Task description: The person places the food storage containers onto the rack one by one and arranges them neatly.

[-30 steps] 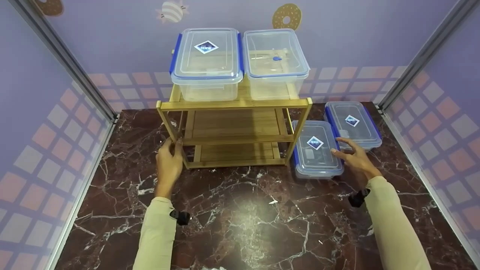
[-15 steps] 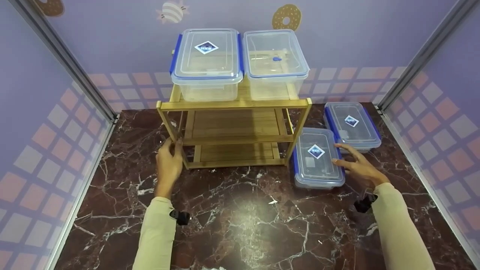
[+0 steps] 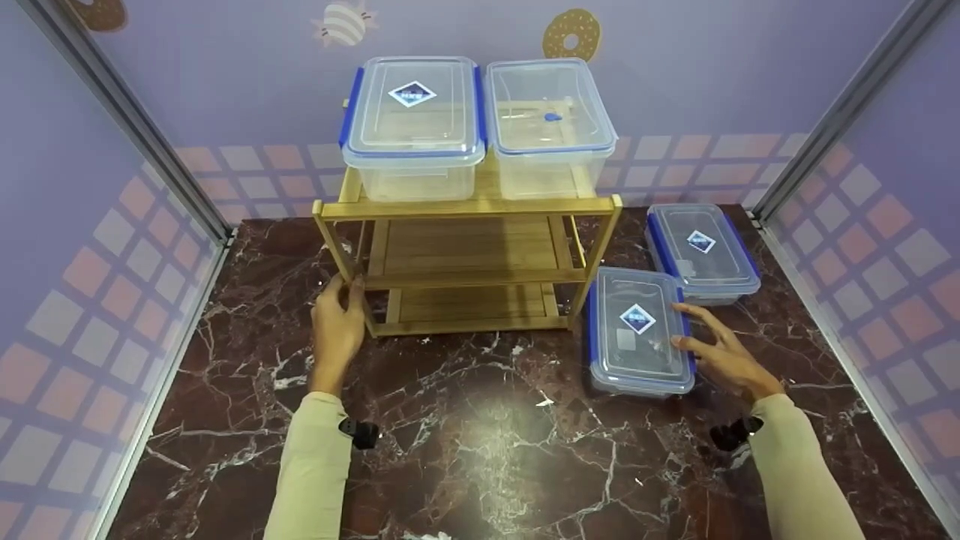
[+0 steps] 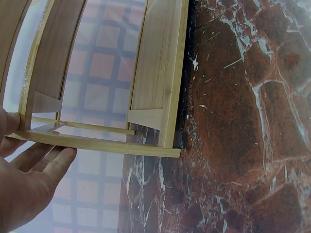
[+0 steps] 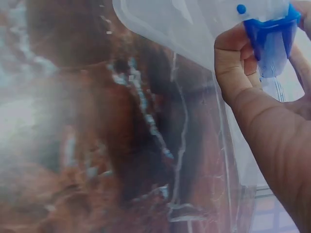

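Observation:
My left hand (image 3: pixel 336 330) grips the front left leg of a three-tier wooden rack (image 3: pixel 480 280). In the left wrist view the fingers (image 4: pixel 58 164) lie along one side of that leg (image 4: pixel 104 145). To the right, my right hand (image 3: pixel 724 356) holds a clear lidded food container (image 3: pixel 645 364) by its right edge, thumb on top. A blue side clasp (image 5: pixel 272 43) sits between thumb and fingers in the right wrist view. That container has blue clasps and a diamond label on its lid, and it is beside the rack's front right leg.
Two larger clear containers, one with blue clasps (image 3: pixel 420 124) and one without visible clasps (image 3: pixel 551 131), stand on the rack's top shelf. Another flat container (image 3: pixel 705 259) lies behind the held one. Walls (image 3: pixel 885 225) enclose the dark marble surface (image 3: pixel 465 450).
My right hand has drawn the flat container toward me and slightly right, away from the other flat one. The left hand keeps its place on the rack.

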`<state>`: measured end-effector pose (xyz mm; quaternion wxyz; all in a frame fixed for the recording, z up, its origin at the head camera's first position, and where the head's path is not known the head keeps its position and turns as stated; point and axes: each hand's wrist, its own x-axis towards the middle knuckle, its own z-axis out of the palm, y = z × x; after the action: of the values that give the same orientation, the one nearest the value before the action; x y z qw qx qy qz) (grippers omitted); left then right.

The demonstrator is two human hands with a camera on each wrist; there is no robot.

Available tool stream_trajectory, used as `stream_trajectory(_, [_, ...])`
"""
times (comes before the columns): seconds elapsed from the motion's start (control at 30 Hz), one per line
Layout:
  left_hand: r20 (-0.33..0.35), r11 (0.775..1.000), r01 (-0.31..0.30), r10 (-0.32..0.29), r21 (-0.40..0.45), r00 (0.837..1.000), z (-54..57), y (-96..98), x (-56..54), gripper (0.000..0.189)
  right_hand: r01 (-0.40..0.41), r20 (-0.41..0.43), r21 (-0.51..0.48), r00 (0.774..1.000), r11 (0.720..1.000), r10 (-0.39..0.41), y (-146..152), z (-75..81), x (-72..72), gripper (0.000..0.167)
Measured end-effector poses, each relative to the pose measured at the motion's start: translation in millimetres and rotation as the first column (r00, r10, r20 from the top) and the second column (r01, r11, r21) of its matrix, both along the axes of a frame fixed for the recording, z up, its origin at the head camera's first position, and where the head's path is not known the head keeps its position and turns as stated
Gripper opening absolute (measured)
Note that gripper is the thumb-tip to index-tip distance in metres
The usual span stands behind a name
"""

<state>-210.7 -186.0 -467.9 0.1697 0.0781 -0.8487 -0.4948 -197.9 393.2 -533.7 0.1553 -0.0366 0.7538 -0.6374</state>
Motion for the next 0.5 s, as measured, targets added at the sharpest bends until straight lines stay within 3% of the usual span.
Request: stream_trajectory(0.5, [-0.033,1.0,0.001,-0.001,0.021,0.999,0.0,0.8,-0.4,0.033,0.053,-0.039,-0.186,0.997,0.981,-0.061,4.8,1.7,34.2,0.061])
